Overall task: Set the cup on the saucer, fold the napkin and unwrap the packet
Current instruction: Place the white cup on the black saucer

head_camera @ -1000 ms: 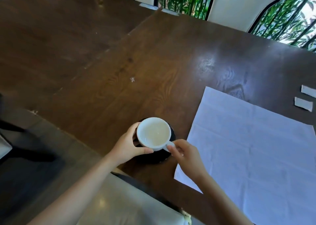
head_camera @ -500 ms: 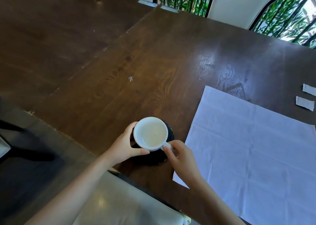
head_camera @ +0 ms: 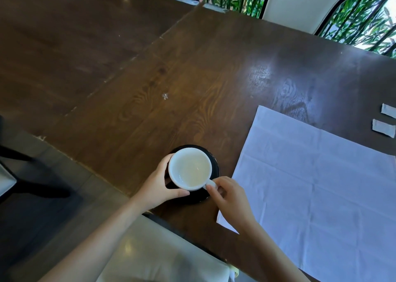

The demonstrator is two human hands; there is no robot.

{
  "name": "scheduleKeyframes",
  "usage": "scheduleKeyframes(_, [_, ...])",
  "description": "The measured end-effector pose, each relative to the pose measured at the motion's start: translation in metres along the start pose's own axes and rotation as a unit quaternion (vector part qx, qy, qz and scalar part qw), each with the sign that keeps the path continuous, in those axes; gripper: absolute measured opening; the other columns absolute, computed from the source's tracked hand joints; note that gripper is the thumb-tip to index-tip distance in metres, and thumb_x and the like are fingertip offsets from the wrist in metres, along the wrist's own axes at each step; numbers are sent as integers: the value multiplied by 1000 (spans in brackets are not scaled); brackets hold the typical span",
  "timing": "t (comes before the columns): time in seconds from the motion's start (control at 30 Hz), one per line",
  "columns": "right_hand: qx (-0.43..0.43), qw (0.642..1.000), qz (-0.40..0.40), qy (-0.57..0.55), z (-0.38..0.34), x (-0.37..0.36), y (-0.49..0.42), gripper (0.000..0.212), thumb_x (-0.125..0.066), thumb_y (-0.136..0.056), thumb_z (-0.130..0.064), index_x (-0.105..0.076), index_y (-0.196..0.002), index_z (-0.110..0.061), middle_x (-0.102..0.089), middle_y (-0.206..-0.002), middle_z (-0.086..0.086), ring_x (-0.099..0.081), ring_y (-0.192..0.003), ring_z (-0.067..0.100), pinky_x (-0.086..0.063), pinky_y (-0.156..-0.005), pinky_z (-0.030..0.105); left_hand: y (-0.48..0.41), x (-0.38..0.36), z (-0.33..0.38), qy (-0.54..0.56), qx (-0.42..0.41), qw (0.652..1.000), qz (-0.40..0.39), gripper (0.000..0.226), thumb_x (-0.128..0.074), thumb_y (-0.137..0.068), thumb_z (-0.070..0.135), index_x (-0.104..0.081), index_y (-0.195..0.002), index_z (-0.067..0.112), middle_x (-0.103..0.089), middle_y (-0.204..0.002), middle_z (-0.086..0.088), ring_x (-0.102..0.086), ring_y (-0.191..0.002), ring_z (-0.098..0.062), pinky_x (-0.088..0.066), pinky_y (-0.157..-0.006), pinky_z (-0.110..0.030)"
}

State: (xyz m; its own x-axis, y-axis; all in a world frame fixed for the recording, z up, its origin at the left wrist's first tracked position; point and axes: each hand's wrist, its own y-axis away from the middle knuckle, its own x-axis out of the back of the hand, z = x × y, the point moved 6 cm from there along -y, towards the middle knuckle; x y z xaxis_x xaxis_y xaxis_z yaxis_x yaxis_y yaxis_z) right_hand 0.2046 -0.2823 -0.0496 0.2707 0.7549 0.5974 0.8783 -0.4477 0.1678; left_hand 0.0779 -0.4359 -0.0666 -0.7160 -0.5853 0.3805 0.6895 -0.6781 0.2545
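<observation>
A white cup (head_camera: 190, 168) stands on a black saucer (head_camera: 212, 160) near the table's front edge. My left hand (head_camera: 159, 185) wraps around the cup's left side. The thumb and fingers of my right hand (head_camera: 230, 198) pinch the cup's handle at its lower right. A large white napkin (head_camera: 321, 187) lies unfolded and flat to the right of the saucer. Two small white packets (head_camera: 383, 128) lie on the table beyond the napkin's far right corner.
The dark wooden table (head_camera: 171, 71) stretches away to the left and back. A cushioned chair seat (head_camera: 162, 256) sits below the table's front edge. A dark chair leg (head_camera: 32, 187) stands on the floor at the left.
Both hands keep their hold on the cup. Cup and hands have shifted slightly left over the saucer.
</observation>
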Motion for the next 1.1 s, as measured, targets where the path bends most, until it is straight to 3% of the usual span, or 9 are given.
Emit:
scheduleKeyframes(0.23, [-5, 1000, -6, -19, 1, 1, -1, 23, -56, -90, -35, -66, -83, -16, -63, -83, -3, -54, -73, 8, -42, -64, 12, 1, -3, 2, 5, 3, 1000, -10, 100, -84, -57, 47, -24, -137, 43, -39, -139, 18, -39, -127, -1, -38, -103, -23])
scheduleKeyframes(0.37, [-11, 999, -25, -29, 4, 1, -2, 19, -57, -89, -37, -66, -86, -21, -62, -85, -7, -56, -76, 8, -44, -64, 12, 2, -3, 7, -9, 12, 999, -35, 98, -80, -52, 58, -17, -126, 63, -31, -132, 38, -33, -120, 20, -33, -92, -2])
scheduleKeyframes(0.53, [-15, 998, -61, -14, 3, 7, -8, 13, -57, -88, -39, -62, -93, -28, -63, -89, -13, -59, -78, 4, -45, -63, 12, -1, 14, 13, 22, 58, 997, -54, 121, -84, -55, 42, -5, -146, 38, -22, -152, 11, -27, -132, 0, -31, -105, -21])
scheduleKeyframes(0.67, [-30, 997, -75, 10, 9, 19, -13, 21, -57, -89, -36, -62, -105, -24, -65, -103, -8, -60, -83, 4, -43, -65, 9, -8, 36, 41, 47, 43, 998, -21, 107, -79, -60, 38, -16, -146, 30, -28, -153, 0, -32, -132, -5, -34, -101, -21])
scheduleKeyframes(0.73, [-33, 996, -77, 27, 13, 30, -14, 22, -56, -90, -36, -61, -107, -24, -64, -107, -7, -58, -86, 3, -42, -67, 8, -15, 38, 61, 51, 24, 998, -6, 100, -76, -61, 40, -23, -145, 28, -32, -150, 1, -36, -130, -6, -36, -99, -20])
scheduleKeyframes(0.83, [-47, 995, -71, 43, 22, 52, -13, 23, -55, -90, -36, -61, -108, -23, -64, -112, -6, -58, -91, 5, -46, -77, 16, -32, 26, 98, 41, -16, 999, -13, 91, -74, -65, 41, -29, -143, 27, -37, -144, 7, -37, -129, -4, -37, -97, -16])
scheduleKeyframes(0.9, [-56, 994, -70, 65, 32, 69, -8, 26, -55, -90, -35, -61, -111, -20, -63, -116, -3, -59, -99, 10, -44, -84, 19, -42, 7, 120, 32, -40, 998, -29, 82, -74, -71, 37, -32, -141, 28, -39, -140, 10, -38, -128, -2, -37, -94, -11])
scheduleKeyframes(1.03, [-75, 979, -81, 168, 64, 104, 16, 34, -52, -92, -34, -56, -121, -17, -58, -128, 2, -51, -118, 19, -39, -98, 27, -51, -68, 139, -7, -62, 995, -79, 67, -68, -83, 28, -35, -141, 22, -41, -142, 5, -40, -131, -10, -36, -100, -19])
scheduleKeyframes(1.1, [-96, 964, -96, 229, 84, 117, 36, 41, -50, -92, -38, -49, -128, -19, -51, -136, 2, -44, -125, 23, -36, -104, 34, -47, -120, 133, -77, -66, 986, -132, 65, -64, -86, 30, -34, -142, 19, -39, -144, 7, -38, -134, -14, -37, -99, -15])
